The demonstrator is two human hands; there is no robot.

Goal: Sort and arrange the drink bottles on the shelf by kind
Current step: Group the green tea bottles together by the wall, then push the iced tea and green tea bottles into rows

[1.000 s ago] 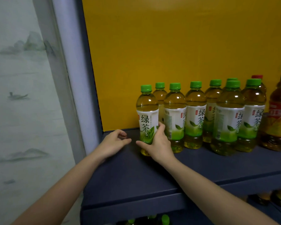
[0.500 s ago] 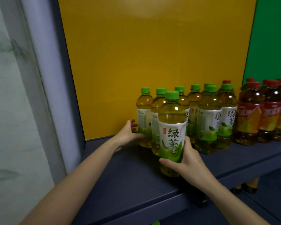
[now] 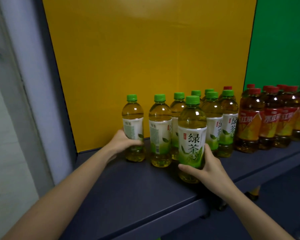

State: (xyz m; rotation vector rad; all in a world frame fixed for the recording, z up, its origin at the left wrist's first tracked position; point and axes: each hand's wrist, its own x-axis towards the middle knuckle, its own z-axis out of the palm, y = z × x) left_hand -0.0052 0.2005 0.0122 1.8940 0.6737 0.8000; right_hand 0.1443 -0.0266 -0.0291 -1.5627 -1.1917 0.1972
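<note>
Several green-capped green tea bottles (image 3: 213,122) stand in a cluster on the dark blue shelf (image 3: 132,191). My left hand (image 3: 123,144) grips the leftmost green tea bottle (image 3: 132,125) low on its label, and that bottle stands a little apart from the others. My right hand (image 3: 204,168) holds another green tea bottle (image 3: 191,135) in front of the cluster, its label facing me. Several red-capped iced tea bottles (image 3: 270,118) stand to the right, and one red cap (image 3: 227,88) shows behind the green tea group.
A yellow back panel (image 3: 145,58) stands behind the green tea, a green panel (image 3: 282,40) behind the red bottles. A grey-white post (image 3: 29,84) borders the shelf's left end. More bottles (image 3: 253,193) show on a lower shelf at the right.
My left hand has closed around the leftmost bottle and drawn it left, away from the cluster. My right hand keeps its bottle in front of the group.
</note>
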